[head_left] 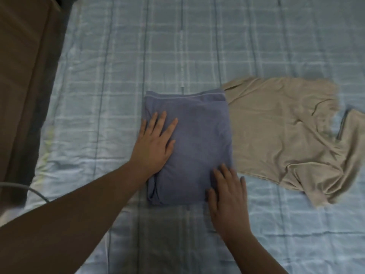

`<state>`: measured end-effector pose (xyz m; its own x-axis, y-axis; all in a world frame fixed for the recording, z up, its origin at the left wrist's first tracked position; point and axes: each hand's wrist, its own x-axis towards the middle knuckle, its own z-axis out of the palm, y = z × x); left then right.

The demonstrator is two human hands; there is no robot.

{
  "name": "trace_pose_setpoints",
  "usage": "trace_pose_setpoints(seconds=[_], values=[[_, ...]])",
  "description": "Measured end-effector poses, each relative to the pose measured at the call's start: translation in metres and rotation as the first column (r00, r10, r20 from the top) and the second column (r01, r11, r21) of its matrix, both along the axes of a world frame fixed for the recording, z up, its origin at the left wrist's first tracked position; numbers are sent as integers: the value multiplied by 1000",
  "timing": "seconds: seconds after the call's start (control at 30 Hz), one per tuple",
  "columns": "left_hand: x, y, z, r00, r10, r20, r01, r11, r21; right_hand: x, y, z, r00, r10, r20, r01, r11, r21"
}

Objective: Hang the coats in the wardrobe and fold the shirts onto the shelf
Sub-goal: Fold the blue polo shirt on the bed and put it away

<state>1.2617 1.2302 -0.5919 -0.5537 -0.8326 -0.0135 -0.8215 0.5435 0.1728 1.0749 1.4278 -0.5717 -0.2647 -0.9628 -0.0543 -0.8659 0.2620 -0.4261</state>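
A blue shirt (pixel 199 139) lies folded into a neat rectangle in the middle of the bed. My left hand (pixel 156 143) presses flat on its left half with straight, spread fingers. My right hand (pixel 227 192) rests flat on the shirt's lower right corner, partly on the sheet. To the right, touching the blue shirt's edge, a beige shirt (pixel 286 135) lies spread out and wrinkled, unfolded.
The bed is covered by a light blue checked sheet (pixel 118 66). A brown surface (pixel 21 76) runs along the bed's left edge. A thin grey cable (pixel 29 189) curves at the lower left. No wardrobe or shelf is in view.
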Motion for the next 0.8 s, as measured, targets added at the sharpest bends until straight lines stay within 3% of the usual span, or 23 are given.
trace_pose_setpoints(seconds=[0.07, 0.17, 0.23, 0.3, 0.37, 0.43, 0.53, 0.63, 0.7, 0.8], values=[[4, 24, 10, 979, 162, -120, -152, 984, 89, -19, 0, 8, 981, -164, 106, 170, 984, -47], [8, 85, 20, 809, 529, -256, -439, 833, 337, -41, 0, 20, 781, -504, 369, 463, 864, 198], [10, 122, 24, 730, 649, -215, -523, 732, 436, -46, -3, 25, 680, -609, 409, 465, 789, 402], [14, 147, 22, 697, 706, -126, -597, 668, 444, -51, -6, 27, 694, -589, 413, 388, 790, 475], [15, 154, 28, 610, 782, -126, -644, 583, 496, -55, -11, 28, 718, -555, 420, 324, 801, 504], [12, 148, 37, 495, 864, -89, -626, 426, 653, -59, -14, 26, 771, -492, 404, 253, 819, 516], [18, 133, 39, 432, 901, 42, -565, 233, 792, -64, -17, 28, 775, -482, 408, 214, 808, 549], [29, 134, 40, 209, 976, 57, -329, 15, 944, -64, -7, 31, 717, -512, 473, 213, 807, 551], [31, 146, 46, 108, 993, 39, -188, -18, 982, -60, 10, 34, 553, -573, 605, 229, 803, 551], [33, 184, 56, -13, 1000, 24, 79, -23, 997, -53, 45, 42, 170, -644, 746, 255, 760, 598]])
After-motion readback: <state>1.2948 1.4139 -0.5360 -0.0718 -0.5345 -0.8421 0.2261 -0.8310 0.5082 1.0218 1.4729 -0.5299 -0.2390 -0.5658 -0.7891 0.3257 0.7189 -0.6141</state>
